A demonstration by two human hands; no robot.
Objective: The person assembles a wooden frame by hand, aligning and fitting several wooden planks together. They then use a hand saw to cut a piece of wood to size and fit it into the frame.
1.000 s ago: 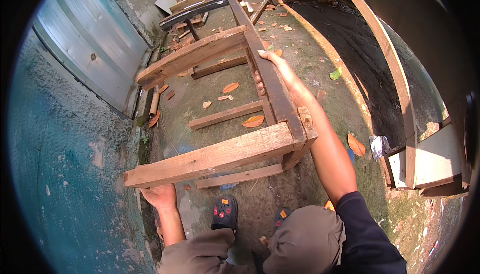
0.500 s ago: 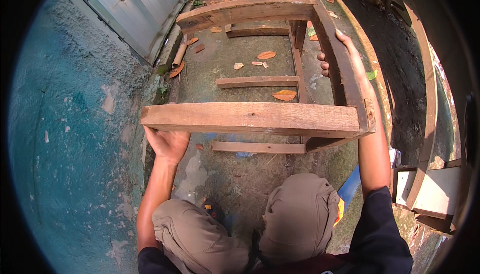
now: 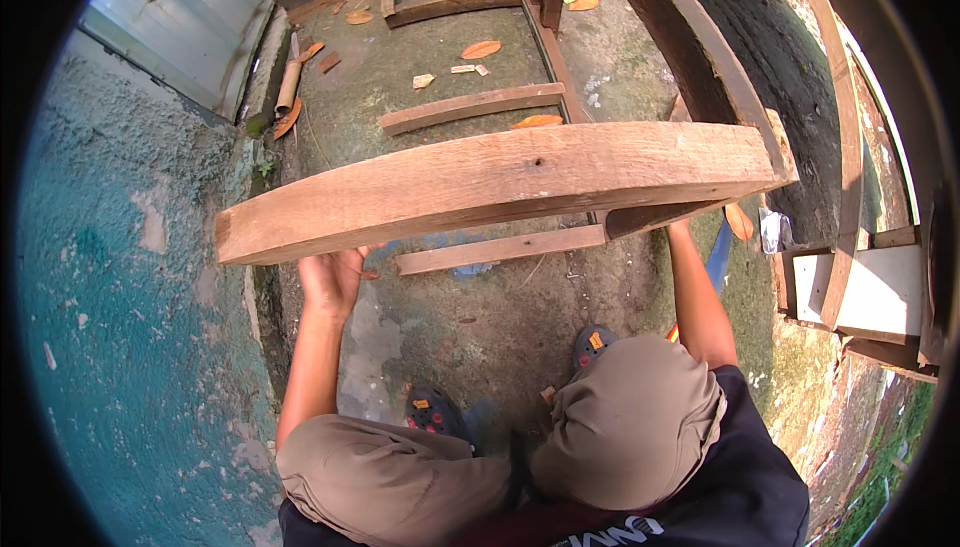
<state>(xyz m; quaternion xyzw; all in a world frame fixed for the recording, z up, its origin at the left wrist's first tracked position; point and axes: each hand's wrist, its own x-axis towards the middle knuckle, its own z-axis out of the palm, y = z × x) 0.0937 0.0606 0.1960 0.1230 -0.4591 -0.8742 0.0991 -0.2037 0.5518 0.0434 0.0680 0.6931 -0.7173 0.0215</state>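
A brown wooden frame (image 3: 510, 175) made of joined beams stretches across the view before me, its thick near beam crossing above my knees. My left hand (image 3: 333, 277) is under the left part of that beam, its fingers curled against the underside and partly hidden by the wood. My right hand (image 3: 679, 231) reaches behind the frame's near right corner. Only its wrist end shows below the wood; the fingers are hidden. Thinner crosspieces, such as a lower slat (image 3: 500, 250), show beyond and beneath the near beam.
A rough teal wall (image 3: 140, 297) runs along my left, with a pale metal door (image 3: 185, 22) farther on. At right lie a blue saw blade (image 3: 719, 259), a crumpled clear wrapper (image 3: 774, 231) and a white-faced wooden piece (image 3: 880, 287). Dry leaves (image 3: 481, 50) and wood scraps dot the concrete.
The frame's near beam has risen and tilted, its left end swinging left and closer. My right hand has moved from the right side beam down to below the near corner.
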